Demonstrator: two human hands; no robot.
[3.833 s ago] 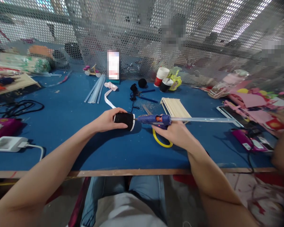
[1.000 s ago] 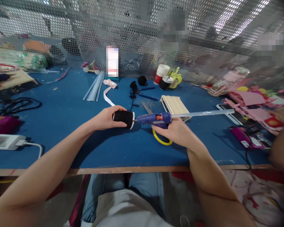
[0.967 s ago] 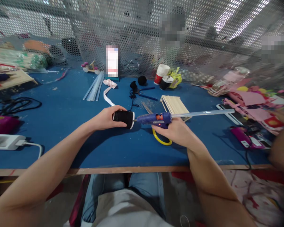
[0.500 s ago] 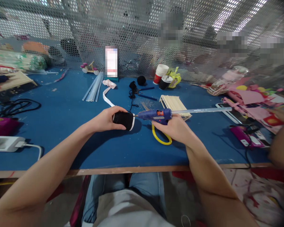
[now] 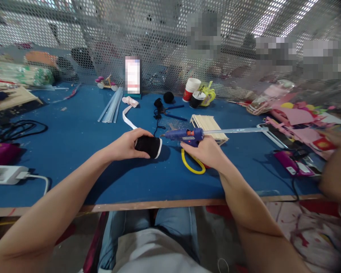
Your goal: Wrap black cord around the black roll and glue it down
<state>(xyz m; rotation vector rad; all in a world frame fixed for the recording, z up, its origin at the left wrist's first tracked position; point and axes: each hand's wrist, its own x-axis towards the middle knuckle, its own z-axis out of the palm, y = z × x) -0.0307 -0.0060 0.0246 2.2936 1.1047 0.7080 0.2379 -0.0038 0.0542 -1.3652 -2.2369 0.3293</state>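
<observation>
**Glue gun (image 5: 184,135) poised by the black cylinder (image 5: 147,147)**

The left hand (image 5: 132,145) grips the cylinder on its side above or on the counter (image 5: 136,185), fingers over the top and thumb below, its white rim (image 5: 160,148) facing right. The right hand (image 5: 208,151) is wrapped round the gun's handle; whether the trigger is pressed cannot be told. The nozzle (image 5: 163,135) is at the rim's upper edge, touching or just apart: the view does not settle which.

Done well, this step would likely want a firm left grip without denting the wall, fingertips well back from the hot tip, and a light, even squeeze while the left wrist turns the rim past the nozzle. The long glue stick (image 5: 235,131) passes over the slatted wooden piece (image 5: 208,125), so level, small movements should avoid snagging. The yellow handle (image 5: 193,169) beneath the right hand leaves little room to dip.
</observation>
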